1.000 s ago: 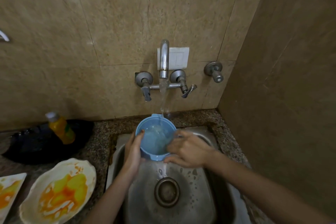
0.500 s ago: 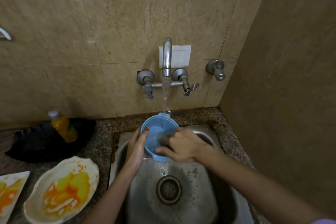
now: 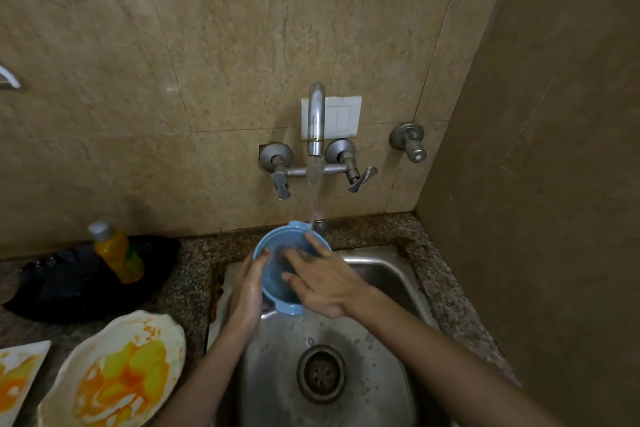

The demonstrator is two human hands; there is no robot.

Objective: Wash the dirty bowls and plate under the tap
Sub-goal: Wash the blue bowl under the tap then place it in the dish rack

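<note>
Holding one blue bowl (image 3: 275, 270), one tap (image 3: 316, 114) running

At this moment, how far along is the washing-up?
Done: nothing visibly clean is set aside. In hand: the left hand holds the blue bowl under the running tap while the right hand rubs inside it. Left: the oval bowl and square plate on the counter, both smeared orange-yellow.

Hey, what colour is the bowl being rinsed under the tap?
The bowl is light blue, inside and out; the head view shows it clearly.
</note>
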